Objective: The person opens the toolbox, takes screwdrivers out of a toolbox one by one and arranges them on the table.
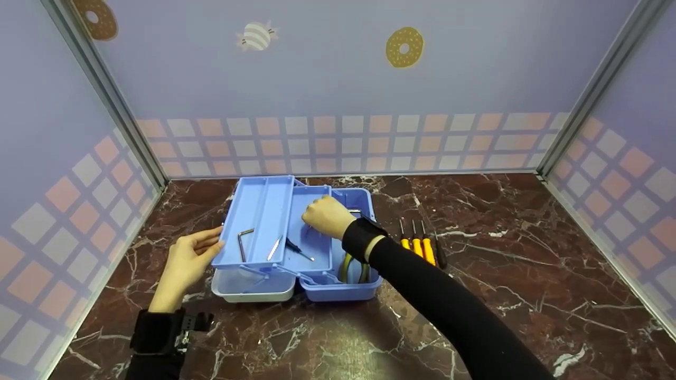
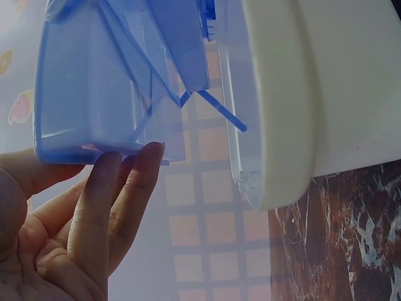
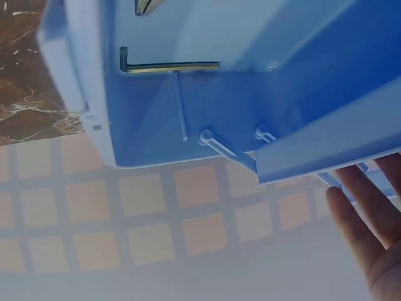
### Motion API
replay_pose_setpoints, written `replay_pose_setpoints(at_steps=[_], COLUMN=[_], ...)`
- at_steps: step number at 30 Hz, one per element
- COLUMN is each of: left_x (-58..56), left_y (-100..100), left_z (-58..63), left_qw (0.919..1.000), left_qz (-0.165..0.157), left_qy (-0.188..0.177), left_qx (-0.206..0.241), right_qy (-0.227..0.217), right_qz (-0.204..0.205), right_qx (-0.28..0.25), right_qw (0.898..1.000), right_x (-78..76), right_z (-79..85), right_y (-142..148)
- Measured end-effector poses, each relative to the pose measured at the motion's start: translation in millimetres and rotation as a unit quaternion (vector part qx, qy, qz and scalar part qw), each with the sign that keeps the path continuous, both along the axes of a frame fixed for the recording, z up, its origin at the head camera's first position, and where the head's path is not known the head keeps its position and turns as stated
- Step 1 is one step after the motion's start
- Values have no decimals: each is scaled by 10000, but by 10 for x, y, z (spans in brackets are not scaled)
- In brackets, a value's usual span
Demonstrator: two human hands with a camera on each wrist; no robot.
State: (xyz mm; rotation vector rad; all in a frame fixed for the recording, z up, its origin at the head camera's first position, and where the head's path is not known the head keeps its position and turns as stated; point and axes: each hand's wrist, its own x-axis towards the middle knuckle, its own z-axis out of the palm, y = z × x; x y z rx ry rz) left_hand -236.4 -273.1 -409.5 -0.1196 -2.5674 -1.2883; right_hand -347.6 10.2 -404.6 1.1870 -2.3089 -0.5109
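A blue toolbox point(image 1: 340, 293) stands unfolded, its trays fanned out to the left. My left hand point(image 1: 187, 258) pinches the outer edge of the upper tray point(image 1: 253, 203) between thumb and fingers. My right hand point(image 1: 330, 216) reaches over the wall of the middle tray point(image 1: 311, 198), fingers bent down into it. Its fingertips are partly hidden by the tray wall in the right wrist view, so I cannot tell what they hold. A hex key point(image 1: 241, 245) and a thin metal tool point(image 1: 274, 248) lie in the upper tray. A small black-handled screwdriver point(image 1: 299, 249) lies in the middle one.
Pliers point(image 1: 346, 268) and another hex key point(image 3: 175, 66) lie in the toolbox base. The whitish lid point(image 1: 253, 295) extends under the upper tray. Three yellow-handled screwdrivers point(image 1: 417, 246) and a dark-handled tool point(image 1: 440, 256) lie to the right. Patterned walls enclose the back and sides.
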Motion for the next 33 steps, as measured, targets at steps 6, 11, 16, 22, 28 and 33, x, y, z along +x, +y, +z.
replay_pose_setpoints(at_steps=[6,11,16,22,28,33], left_x=[1,16,17,18,18,19], left_y=[3,-2,-4,-8,2,-3], left_z=[-5,20,12,24,20,11], left_qw=[10000,9998,9998,9998,9998,9998], left_qz=[-9,-130,-132,-88,-109,-94], left_qy=[32,-115,-135,-126,-147,-142], left_qx=[-9,-124,-82,-136,-105,-85], right_qy=[-53,205,-156,-1001,-1746,-2449], right_qz=[456,760,738,651,360,-6], right_qx=[298,273,-306,-1310,-2872,-4364], right_qw=[9985,9965,9967,9842,9411,8658], right_x=[2,3,-35,-105,-170,-237], right_z=[8,53,128,170,181,189], right_y=[14,41,103,237,453,669])
